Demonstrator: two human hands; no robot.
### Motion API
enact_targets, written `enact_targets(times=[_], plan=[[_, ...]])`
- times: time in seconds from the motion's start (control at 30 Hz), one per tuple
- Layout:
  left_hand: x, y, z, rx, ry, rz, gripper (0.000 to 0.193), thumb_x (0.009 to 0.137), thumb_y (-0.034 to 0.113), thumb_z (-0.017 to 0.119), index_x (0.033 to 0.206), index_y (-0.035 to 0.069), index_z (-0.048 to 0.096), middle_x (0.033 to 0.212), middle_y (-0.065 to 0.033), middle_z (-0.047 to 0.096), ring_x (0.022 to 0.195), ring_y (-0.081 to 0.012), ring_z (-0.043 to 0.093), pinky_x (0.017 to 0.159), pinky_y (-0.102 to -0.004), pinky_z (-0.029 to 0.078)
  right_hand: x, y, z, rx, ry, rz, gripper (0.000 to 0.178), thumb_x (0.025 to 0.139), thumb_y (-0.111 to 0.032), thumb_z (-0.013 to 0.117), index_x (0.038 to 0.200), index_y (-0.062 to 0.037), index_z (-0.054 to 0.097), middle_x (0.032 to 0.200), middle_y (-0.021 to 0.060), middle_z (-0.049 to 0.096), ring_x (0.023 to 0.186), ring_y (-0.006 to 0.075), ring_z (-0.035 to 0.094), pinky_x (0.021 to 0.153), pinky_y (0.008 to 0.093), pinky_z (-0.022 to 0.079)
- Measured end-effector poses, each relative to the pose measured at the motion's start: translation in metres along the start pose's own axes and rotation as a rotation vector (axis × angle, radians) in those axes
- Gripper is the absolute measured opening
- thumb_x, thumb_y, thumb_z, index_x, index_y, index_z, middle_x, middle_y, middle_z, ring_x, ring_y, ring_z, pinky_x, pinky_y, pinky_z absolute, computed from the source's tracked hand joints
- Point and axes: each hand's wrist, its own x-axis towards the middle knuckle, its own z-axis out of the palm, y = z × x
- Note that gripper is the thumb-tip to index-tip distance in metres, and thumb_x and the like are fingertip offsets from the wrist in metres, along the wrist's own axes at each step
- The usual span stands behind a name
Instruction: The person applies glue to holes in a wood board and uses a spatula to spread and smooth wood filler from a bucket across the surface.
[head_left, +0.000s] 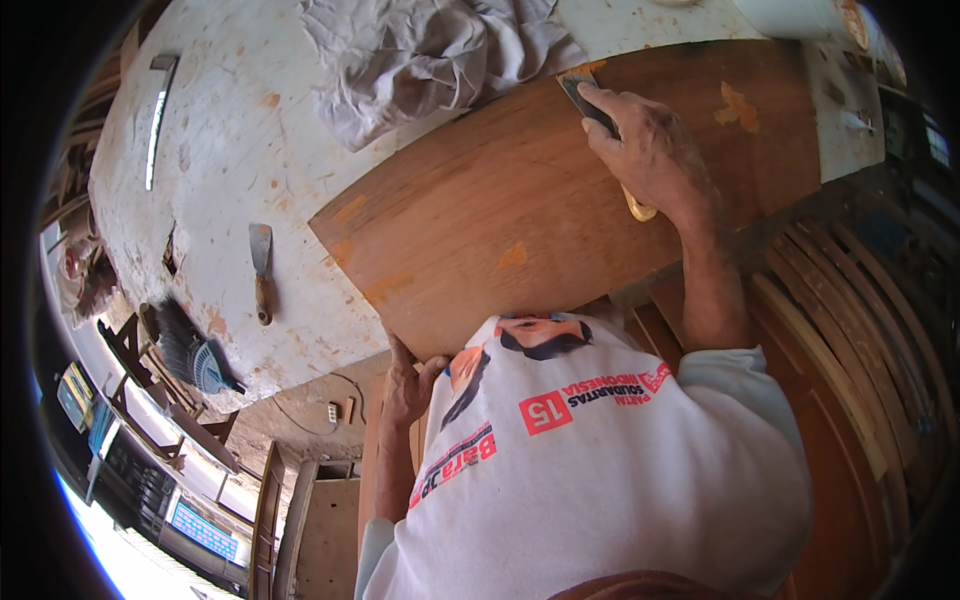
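A brown wooden panel (480,215) lies on a pale, stained worktable (280,160), with several orange-tan filler patches on its face. My right hand (650,145) is closed round a putty knife (580,95); its dark blade touches the panel's far edge beside a filler smear, and the wooden handle end shows below my palm. At the panel's near left corner, my left hand (408,385) grips the edge with the thumb bent over; part of its fingers is hidden. A second putty knife (261,270) rests on the table, left of the panel.
A crumpled greyish cloth (420,65) lies behind the panel. At the far left is a metal square (160,120); a dark brush (205,360) sits at the table's near left edge. Curved wooden pieces (850,320) are stacked at right. A white container (810,20) stands far right.
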Motion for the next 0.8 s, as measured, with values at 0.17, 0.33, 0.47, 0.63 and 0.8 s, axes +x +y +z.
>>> enact_targets(times=[0.17,0.33,0.47,0.63,0.8], plan=[[0.000,-0.005,0.002,-0.031,0.007,0.022,0.116,0.104,0.023,0.077,0.173,0.006,-0.015,0.151,-0.0267,0.059,0.128,-0.0342,0.067,0.105,-0.0452,0.056,0.000,-0.010,0.002,0.026,-0.031,-0.023,0.042,0.103,-0.020,0.070,0.140,-0.0013,0.068,0.108,0.0232,0.075,0.096,0.0403,0.075,0.086,0.0480,0.059],[0.000,-0.002,0.000,-0.025,-0.009,-0.019,0.116,0.104,0.024,0.077,0.173,0.005,-0.015,0.153,-0.0278,0.057,0.130,-0.0356,0.066,0.107,-0.0452,0.055,-0.001,-0.023,-0.001,0.005,-0.086,0.007,0.042,0.102,-0.019,0.070,0.140,-0.0003,0.068,0.108,0.0232,0.075,0.096,0.0403,0.075,0.086,0.0483,0.059],[-0.001,-0.017,-0.001,-0.034,-0.002,0.005,0.116,0.104,0.027,0.077,0.173,0.005,-0.013,0.153,-0.0292,0.057,0.130,-0.0368,0.066,0.107,-0.0452,0.055,-0.004,-0.024,0.017,0.040,-0.053,-0.006,0.041,0.102,-0.018,0.071,0.139,-0.0001,0.068,0.108,0.0232,0.075,0.096,0.0412,0.074,0.086,0.0489,0.060],[-0.003,-0.012,0.002,-0.042,0.018,0.015,0.115,0.104,0.028,0.077,0.173,0.005,-0.012,0.152,-0.0300,0.058,0.130,-0.0386,0.067,0.106,-0.0452,0.055,-0.006,-0.034,0.023,0.077,0.001,-0.058,0.042,0.101,-0.017,0.072,0.139,-0.0002,0.068,0.107,0.0224,0.075,0.095,0.0414,0.074,0.084,0.0489,0.060],[0.000,0.000,0.002,0.001,0.027,0.072,0.115,0.105,0.028,0.076,0.173,0.006,-0.014,0.152,-0.0294,0.059,0.128,-0.0380,0.068,0.105,-0.0458,0.056,-0.012,-0.037,0.032,0.065,-0.003,-0.138,0.040,0.104,-0.022,0.068,0.140,-0.0045,0.067,0.097,0.0224,0.074,0.088,0.0402,0.076,0.079,0.0502,0.063]])
